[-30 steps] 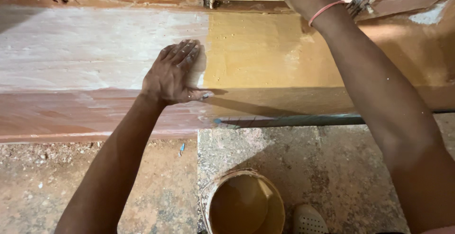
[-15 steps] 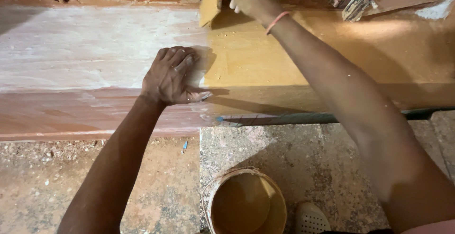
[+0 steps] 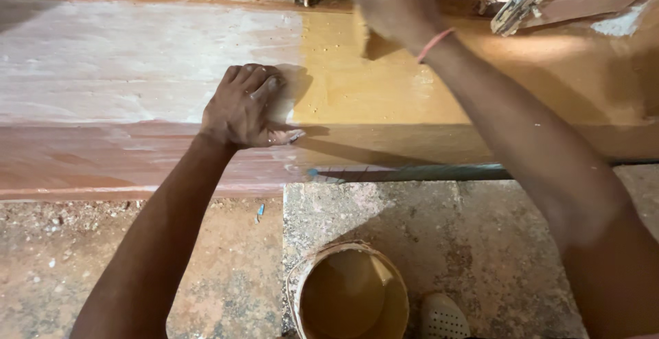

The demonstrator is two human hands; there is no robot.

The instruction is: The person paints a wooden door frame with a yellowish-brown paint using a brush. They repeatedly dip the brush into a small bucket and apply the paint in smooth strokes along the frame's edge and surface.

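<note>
Coating the wooden slab (image 3: 137, 64) is underway: the right hand (image 3: 395, 2) grips a blurred applicator at the ochre edge. The left hand (image 3: 244, 109) rests half-curled on the bare part, holding nothing. Next, I'd judge, even strokes leftward, reloading from the bucket (image 3: 347, 298).

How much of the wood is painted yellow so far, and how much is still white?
The right part of the wooden surface is already coated yellow-brown. The right hand works a blurred applicator at the far edge; the left hand rests on the boundary. The whitish left part remains uncoated. The bucket holds paint.
</note>
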